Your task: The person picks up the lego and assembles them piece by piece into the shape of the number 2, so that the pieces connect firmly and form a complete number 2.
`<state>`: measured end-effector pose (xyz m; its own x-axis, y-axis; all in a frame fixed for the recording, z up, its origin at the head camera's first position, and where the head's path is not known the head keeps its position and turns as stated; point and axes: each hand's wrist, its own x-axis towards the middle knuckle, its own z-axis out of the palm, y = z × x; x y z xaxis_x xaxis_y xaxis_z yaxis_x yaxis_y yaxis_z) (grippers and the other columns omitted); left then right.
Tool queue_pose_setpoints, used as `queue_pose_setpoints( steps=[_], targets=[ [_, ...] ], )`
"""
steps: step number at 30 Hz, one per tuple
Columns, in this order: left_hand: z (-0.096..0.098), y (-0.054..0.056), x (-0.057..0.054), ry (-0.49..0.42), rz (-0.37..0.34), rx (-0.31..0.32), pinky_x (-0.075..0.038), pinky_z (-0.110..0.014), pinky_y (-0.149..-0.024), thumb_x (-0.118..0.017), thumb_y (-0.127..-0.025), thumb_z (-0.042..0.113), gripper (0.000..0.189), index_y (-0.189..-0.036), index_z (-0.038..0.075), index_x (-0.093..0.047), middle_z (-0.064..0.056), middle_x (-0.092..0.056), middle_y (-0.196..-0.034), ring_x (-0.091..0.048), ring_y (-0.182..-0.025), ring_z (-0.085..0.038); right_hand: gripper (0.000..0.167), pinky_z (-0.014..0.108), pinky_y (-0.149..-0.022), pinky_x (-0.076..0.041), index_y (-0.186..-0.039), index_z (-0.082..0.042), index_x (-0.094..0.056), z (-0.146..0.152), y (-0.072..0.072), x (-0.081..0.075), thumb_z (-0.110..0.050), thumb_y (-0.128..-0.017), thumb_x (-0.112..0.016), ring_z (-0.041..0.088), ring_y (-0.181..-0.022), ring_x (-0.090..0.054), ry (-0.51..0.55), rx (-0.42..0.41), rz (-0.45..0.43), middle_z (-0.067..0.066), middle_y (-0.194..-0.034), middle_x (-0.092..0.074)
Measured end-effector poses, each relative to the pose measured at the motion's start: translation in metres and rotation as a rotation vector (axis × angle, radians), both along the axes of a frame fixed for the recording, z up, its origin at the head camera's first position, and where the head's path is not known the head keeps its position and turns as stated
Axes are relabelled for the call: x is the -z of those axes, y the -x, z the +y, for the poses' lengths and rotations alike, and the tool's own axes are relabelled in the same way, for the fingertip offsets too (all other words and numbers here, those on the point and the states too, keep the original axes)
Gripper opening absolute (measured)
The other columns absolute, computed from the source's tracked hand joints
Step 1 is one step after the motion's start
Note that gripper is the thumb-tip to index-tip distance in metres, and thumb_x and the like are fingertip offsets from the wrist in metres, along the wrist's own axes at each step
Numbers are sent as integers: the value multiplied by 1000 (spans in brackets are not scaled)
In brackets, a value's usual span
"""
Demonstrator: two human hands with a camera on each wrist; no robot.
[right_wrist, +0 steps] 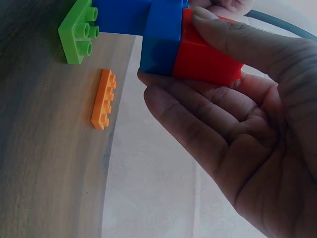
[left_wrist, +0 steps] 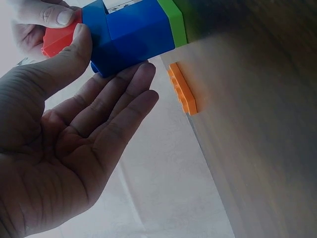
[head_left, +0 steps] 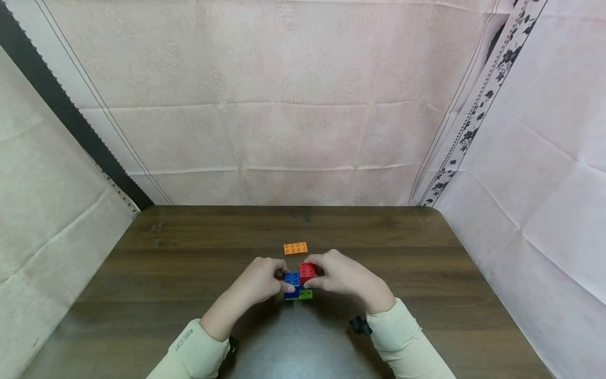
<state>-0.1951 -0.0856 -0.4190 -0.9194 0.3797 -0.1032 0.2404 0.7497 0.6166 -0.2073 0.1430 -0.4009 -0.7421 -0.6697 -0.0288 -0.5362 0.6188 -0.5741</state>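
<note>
**Two-hand grip on block stack; reference part: green plate [right_wrist: 74, 34]**

The wooden table [head_left: 189, 237] supports the green plate. The left hand [head_left: 262, 278], left of the green plate, has thumb and fingers parted to block width and pinches the upper blue block [right_wrist: 162, 39]. The right hand [head_left: 333, 273], right of the green plate, is parted similarly and pinches the red block [right_wrist: 203, 54] between thumb and fingers. The lower blue block [right_wrist: 121, 17] sits directly on the green plate, leaving some studs exposed. Above the green plate, the upper blue block caps the lower one; the red block tops its right side. The orange plate [head_left: 295, 248] lies beyond the green plate, apart from it.
</note>
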Motion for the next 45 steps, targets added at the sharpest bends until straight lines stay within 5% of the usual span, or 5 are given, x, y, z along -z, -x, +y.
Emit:
queue_pose_setpoints(
  steps=[26,40,45],
  targets=[
    [1,-1,1,-30,-11,9,-56,-39,-74,-84,-83,28,28,-102,10,-73,1,-69,-88,-61,-76,-15,31,26,-63,-53,-118,-18,-66,4,3,1,-28,-91,-77,16,-72,-63,8,-23,-27,-12,-87,-65],
    [0,-1,-2,-21,-21,-6,-56,-40,-76,-84,-84,28,27,-102,12,-73,1,-69,-89,-61,-77,-16,31,26,-65,-54,-119,-18,-67,6,3,-15,-31,-93,-75,16,-75,-63,30,-60,15,-12,-90,-66],
    [-1,-1,-1,-19,-9,-1,-56,-40,-77,-83,-84,28,27,-103,12,-73,1,-69,-89,-62,-78,-15,33,26,-75,-55,-122,-16,-67,7,5,-19,-33,-94,-73,12,-84,-65,40,-60,7,-12,-100,-68]
  ],
)
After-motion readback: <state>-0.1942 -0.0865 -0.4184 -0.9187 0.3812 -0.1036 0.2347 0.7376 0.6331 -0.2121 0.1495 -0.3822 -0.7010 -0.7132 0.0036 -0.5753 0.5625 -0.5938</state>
